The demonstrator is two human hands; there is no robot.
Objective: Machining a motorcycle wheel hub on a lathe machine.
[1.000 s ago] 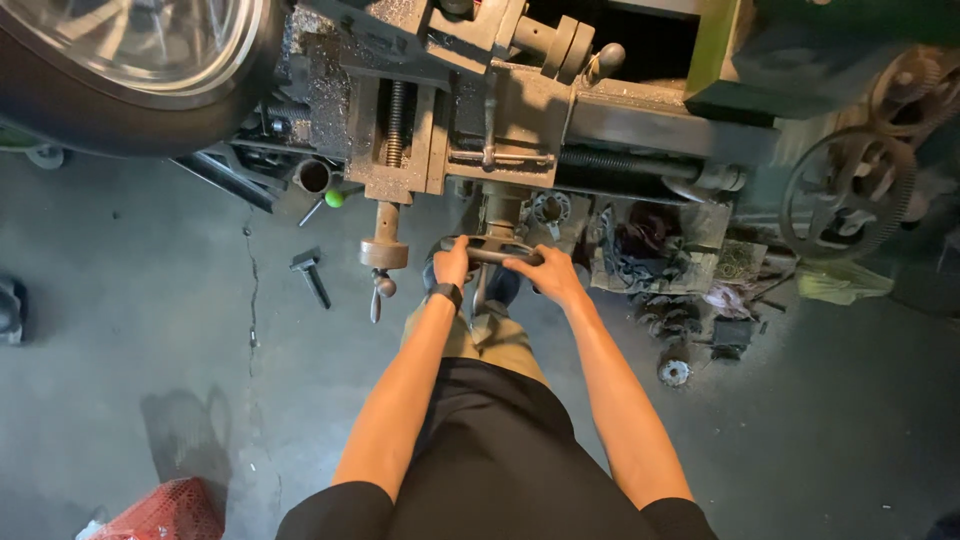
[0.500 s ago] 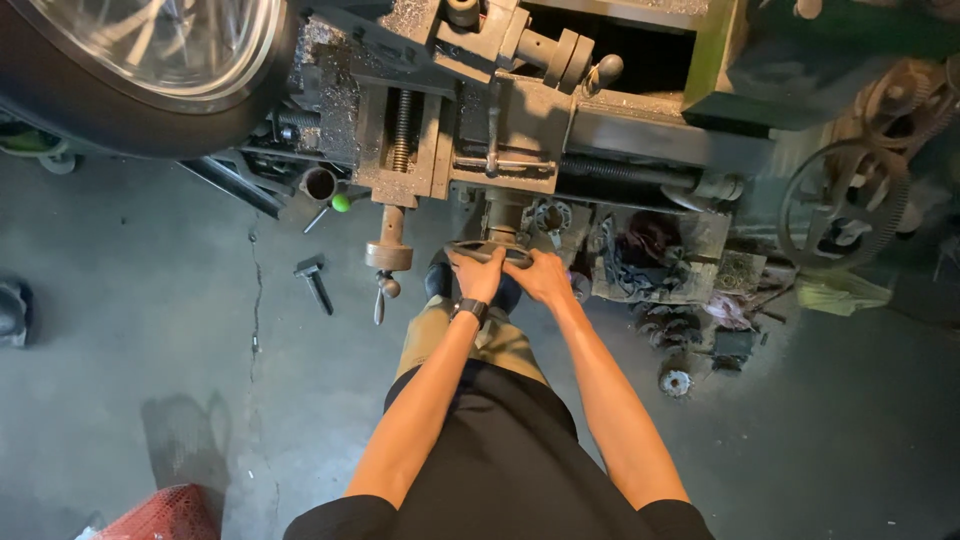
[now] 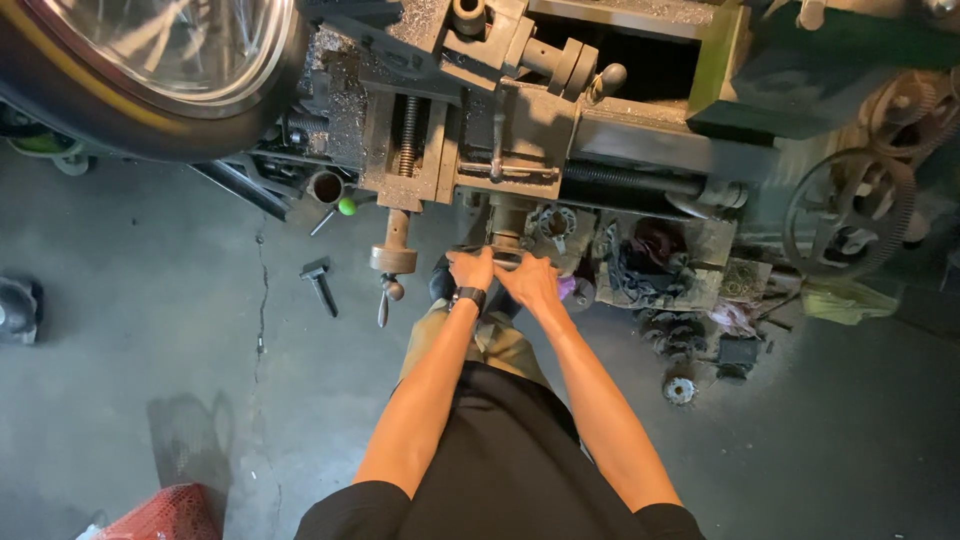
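Note:
I stand at a metal lathe and look straight down at it. Both hands grip a dark handwheel on the carriage front. My left hand, with a black wristband, is closed on the wheel's left side. My right hand is closed on its right side, touching the left hand. Just left of the hands a crank handle with a knob sticks out from the cross slide. The wheel is mostly hidden under my fingers.
A large wheel with a dark tyre is mounted at the upper left. A small hammer lies on the cracked concrete floor. Gears and pulleys sit at the right, with rags and scrap parts beneath. A red basket is at the bottom left.
My hands have drawn closer together on the handwheel, the right hand shifting left along its rim. The view has drifted slightly.

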